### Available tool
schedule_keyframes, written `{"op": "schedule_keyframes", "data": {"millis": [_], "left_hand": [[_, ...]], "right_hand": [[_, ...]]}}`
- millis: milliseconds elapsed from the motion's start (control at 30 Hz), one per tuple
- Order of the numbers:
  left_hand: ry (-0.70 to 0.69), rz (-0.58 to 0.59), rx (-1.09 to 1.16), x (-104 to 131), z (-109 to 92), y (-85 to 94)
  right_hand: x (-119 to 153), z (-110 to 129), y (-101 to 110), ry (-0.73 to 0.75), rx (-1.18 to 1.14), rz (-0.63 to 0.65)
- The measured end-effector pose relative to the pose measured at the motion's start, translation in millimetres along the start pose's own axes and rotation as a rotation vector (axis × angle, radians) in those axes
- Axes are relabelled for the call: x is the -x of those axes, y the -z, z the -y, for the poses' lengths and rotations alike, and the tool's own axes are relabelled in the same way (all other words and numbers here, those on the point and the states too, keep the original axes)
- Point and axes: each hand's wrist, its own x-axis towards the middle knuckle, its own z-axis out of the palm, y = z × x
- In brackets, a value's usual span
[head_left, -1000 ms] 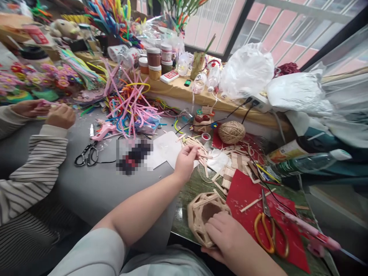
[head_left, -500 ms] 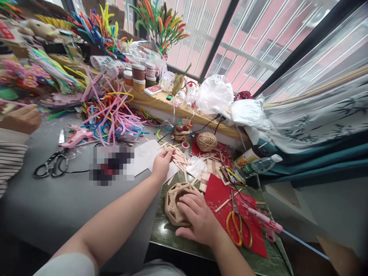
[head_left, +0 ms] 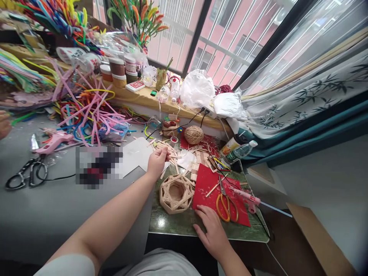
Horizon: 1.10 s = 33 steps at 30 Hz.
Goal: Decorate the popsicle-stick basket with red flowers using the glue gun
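My left hand (head_left: 156, 164) is closed in a pinch over the pile of wooden craft sticks (head_left: 172, 163). A thin pale stick seems to poke out from its fingertips, though it blends with the pile. My right hand (head_left: 212, 233) holds nothing; its fingers are apart at the table's front edge, by the lower left corner of the red paper (head_left: 201, 191). Between the hands a many-sided basket (head_left: 165, 199) of wooden sticks and twine stands upright, touched by neither. On the red paper lie orange-handled scissors (head_left: 227, 207) and a loose stick.
A pink glue gun (head_left: 247, 197) lies at the right with its cord hanging off. Behind are a twine ball (head_left: 194, 135) and a plastic bottle (head_left: 240, 152). Pink pipe cleaners (head_left: 89, 103), another glue gun (head_left: 54, 142) and black scissors (head_left: 27, 174) lie left. Another person's hand (head_left: 4, 124) shows at far left.
My right hand has let go of the basket and moved right and toward me. My left hand stays pinched at the stick pile. The view has swung to the right.
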Motion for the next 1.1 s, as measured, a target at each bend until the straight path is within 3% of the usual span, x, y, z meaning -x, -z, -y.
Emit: {"op": "schedule_keyframes", "data": {"millis": [100, 133, 200, 233, 300, 367, 500, 633, 767, 867, 933, 1033, 1100], "left_hand": [[0.011, 0.131, -0.015, 3, -9, 0.9], [0.029, 0.222, -0.026, 6, -13, 1.8], [0.04, 0.49, -0.086, 11, -19, 4.9], [0.008, 0.671, -0.149, 14, -21, 6.9], [-0.106, 0.885, -0.265, 19, -23, 10.8], [-0.182, 0.929, -0.365, 21, -21, 12.8], [-0.175, 0.874, -0.512, 17, -13, 11.4], [-0.09, 0.709, -0.565, 8, -6, 10.9], [-0.045, 0.626, -0.513, 1, 0, 11.3], [-0.027, 0.549, -0.419, -4, -1, 9.5], [-0.036, 0.416, -0.263, -9, -5, 9.4], [-0.052, 0.053, 0.075, -17, -12, 14.0], [-0.024, -0.151, 0.187, -22, -15, 18.8]], "right_hand": [[-6, -1, -7, -0.05, 0.008, -0.038], [-8, 0, -10, -0.072, 0.009, -0.054], [-9, 2, -15, -0.114, 0.009, -0.074], [-9, 3, -17, -0.128, 0.009, -0.075], [-11, 4, -17, -0.131, 0.001, -0.048], [-19, 0, -11, -0.119, -0.025, -0.027], [-74, -17, 16, -0.11, -0.074, -0.148], [-180, -34, 35, -0.076, -0.053, -0.145], [-296, -40, 22, -0.041, 0.051, 0.018], [-362, -41, 0, -0.034, 0.13, 0.134], [-391, -42, -13, -0.044, 0.187, 0.209], [-414, -42, -27, -0.061, 0.277, 0.315], [-421, -39, -31, -0.06, 0.335, 0.368]]}}
